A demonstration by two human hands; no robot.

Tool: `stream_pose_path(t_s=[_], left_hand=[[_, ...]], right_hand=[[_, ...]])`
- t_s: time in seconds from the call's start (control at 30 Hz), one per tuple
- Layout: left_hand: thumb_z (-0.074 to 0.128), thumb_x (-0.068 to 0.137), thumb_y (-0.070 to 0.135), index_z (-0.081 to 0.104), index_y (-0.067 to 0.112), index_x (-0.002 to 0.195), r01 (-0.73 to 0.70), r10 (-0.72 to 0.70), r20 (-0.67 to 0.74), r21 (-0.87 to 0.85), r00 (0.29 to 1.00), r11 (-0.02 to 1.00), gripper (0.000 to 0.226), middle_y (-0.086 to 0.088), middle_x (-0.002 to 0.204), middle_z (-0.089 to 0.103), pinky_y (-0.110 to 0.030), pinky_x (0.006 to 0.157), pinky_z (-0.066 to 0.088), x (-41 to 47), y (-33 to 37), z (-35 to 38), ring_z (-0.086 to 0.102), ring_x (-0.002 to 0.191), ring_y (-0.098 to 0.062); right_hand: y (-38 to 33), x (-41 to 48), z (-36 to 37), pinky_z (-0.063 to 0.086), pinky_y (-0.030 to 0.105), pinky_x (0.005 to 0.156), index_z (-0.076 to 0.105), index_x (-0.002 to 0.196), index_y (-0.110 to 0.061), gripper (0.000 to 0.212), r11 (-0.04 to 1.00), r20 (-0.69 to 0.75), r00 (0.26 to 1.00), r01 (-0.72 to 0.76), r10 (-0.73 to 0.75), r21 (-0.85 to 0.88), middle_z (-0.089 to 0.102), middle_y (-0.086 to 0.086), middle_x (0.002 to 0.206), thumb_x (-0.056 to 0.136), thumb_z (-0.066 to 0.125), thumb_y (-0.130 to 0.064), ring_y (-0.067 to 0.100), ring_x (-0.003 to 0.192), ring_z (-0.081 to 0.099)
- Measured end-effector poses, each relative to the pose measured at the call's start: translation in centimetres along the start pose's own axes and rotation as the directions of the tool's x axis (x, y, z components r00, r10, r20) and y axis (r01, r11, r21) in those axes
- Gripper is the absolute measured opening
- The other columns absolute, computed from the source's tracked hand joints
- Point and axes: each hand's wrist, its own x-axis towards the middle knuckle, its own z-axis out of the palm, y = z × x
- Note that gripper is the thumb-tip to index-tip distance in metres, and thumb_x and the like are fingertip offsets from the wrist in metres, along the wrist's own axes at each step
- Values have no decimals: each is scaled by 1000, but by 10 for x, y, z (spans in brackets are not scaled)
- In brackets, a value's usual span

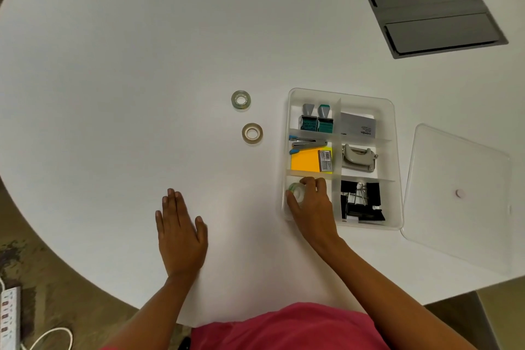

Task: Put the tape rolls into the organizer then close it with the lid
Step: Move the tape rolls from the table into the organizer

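A clear plastic organizer [395, 128] with six compartments lies on the white table. My right hand [312, 207] is inside its near-left compartment, shut on a clear tape roll [295, 190] with a greenish core. Two more tape rolls lie on the table to the left of the organizer: a greenish one [241, 99] farther away and a tan one [252, 133] nearer. The clear lid [457, 196] lies flat to the right of the organizer. My left hand [180, 233] rests flat on the table, fingers apart, holding nothing.
The other compartments hold stamps [315, 119], a grey box [358, 125], a stapler with orange sticky notes [309, 159], a hole punch [358, 157] and black binder clips [360, 202]. A grey cable hatch [431, 14] is set in the table at the far right. The table's edge curves near me.
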Motion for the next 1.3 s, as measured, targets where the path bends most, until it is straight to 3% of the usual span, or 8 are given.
stream_pose_path(t_s=[0.13,0.27,0.4,0.67,0.8,1.03,1.2,1.3], left_hand=[[31,92,31,13,7,152,6,-6,2,-12,1000,1000,67,-11,161,17,-42,123,12,0,0,0,12,150,-23],[31,91,30,12,8,152,13,-13,9,-20,1000,1000,68,-9,161,16,-40,124,10,0,0,-1,11,150,-22],[30,91,30,12,9,152,14,-14,4,-27,1000,1000,68,-9,161,16,-40,124,11,0,1,-1,12,150,-22],[31,91,28,15,7,152,11,-11,5,-25,1000,1000,67,-10,161,17,-41,123,12,-1,0,-1,12,150,-22],[30,91,29,13,7,152,11,-11,11,-16,1000,1000,67,-9,161,16,-41,123,13,1,-1,0,11,150,-22],[29,90,30,11,9,153,12,-12,15,-15,1000,1000,68,-8,162,13,-41,124,11,1,-1,1,9,151,-21],[29,90,29,12,8,152,16,-16,16,-12,1000,1000,68,-9,161,15,-41,124,11,1,0,0,10,151,-21],[30,90,28,13,8,152,15,-14,13,-14,1000,1000,68,-8,162,14,-40,124,10,1,0,0,9,151,-20]], right_hand=[[-3,2,-3,49,30,71,50,120,-3,31,1000,4,1000,13,-13,-6,51,17,120,96,53,-22,31,91,61],[-20,9,-15,40,21,57,53,114,0,21,989,-128,981,142,-145,-31,57,17,108,94,51,-6,27,77,61],[-54,33,-22,52,28,69,57,110,3,24,927,-206,906,374,-371,-23,62,19,100,86,59,2,29,84,61],[-95,108,19,44,41,93,31,144,-17,67,817,232,887,459,-400,-347,31,19,147,84,54,2,37,119,41],[-99,116,36,43,40,89,40,137,-15,56,773,292,868,493,-402,-400,38,18,141,86,53,2,37,117,41],[-104,106,20,48,34,77,43,133,-13,58,781,195,849,528,-490,-333,41,17,135,81,54,10,32,115,42],[-101,70,-25,55,38,75,53,126,-11,49,853,-6,856,515,-517,-79,47,20,125,79,66,-2,32,108,50],[-80,44,-49,53,30,75,55,122,-8,48,867,-105,861,499,-498,-19,52,18,114,77,72,-12,27,95,57]])
